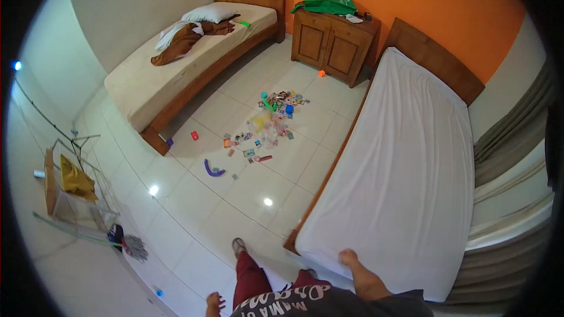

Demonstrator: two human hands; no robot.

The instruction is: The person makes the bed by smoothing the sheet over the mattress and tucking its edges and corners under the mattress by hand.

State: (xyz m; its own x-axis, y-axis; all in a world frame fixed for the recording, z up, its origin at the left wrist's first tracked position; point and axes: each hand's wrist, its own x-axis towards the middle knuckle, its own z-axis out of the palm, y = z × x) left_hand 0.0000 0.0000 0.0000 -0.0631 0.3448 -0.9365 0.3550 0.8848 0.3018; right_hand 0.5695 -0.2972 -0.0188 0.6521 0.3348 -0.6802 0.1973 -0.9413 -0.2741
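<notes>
Tiled floor (194, 217) between two beds. Right bed (405, 176) fills the right side, white sheet on, wrinkled lengthwise; it's the thing nearest the right hand (348, 256), which is over its near end — contact unclear. Left bed (138, 88) is at far left, along the wall. Curtain (508, 126) at far right. Wooden cabinet (332, 47) stands far, between the bed heads, green bag (329, 5) on top. Brown cloth (176, 47) and pillow (208, 13) lie on the left bed. Mop (136, 249) near left.

Right hand blurred, fingers loosely curled, can't tell how far closed; nothing seen in it. Left hand (214, 303) at the near edge, above floor, fingers loosely apart, nothing visible in it.

Mid-floor: clear plastic bag (270, 133) amid scattered cards (249, 153) and toys — purple curved piece (212, 169) left of them, orange ball (322, 73) by the cabinet.
</notes>
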